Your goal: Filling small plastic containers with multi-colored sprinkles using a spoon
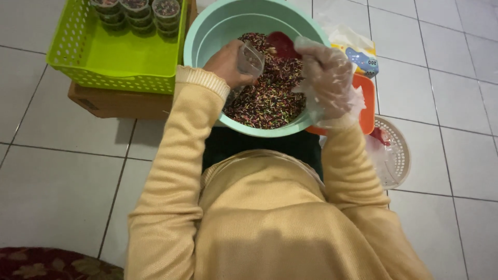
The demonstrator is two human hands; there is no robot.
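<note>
Left hand (226, 63) has its fingers wrapped round a small clear plastic cup (250, 60), tilted over the mint-green plastic bowl (207, 36) of multicoloured sprinkles (267, 98); gloved right hand (326, 72) grips what's probably a red plastic scoop (281, 43), fingers curled; 1 lime-green mesh basket (104, 57) just beside.

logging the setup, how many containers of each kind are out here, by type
teal bowl of sprinkles: 1
lime green basket: 1
small lidded cups visible in the basket: 3 stacks, exact number hidden
clear cup in left hand: 1
white basket: 1
orange tray: 1
total: 5 single containers plus the stacks
</note>
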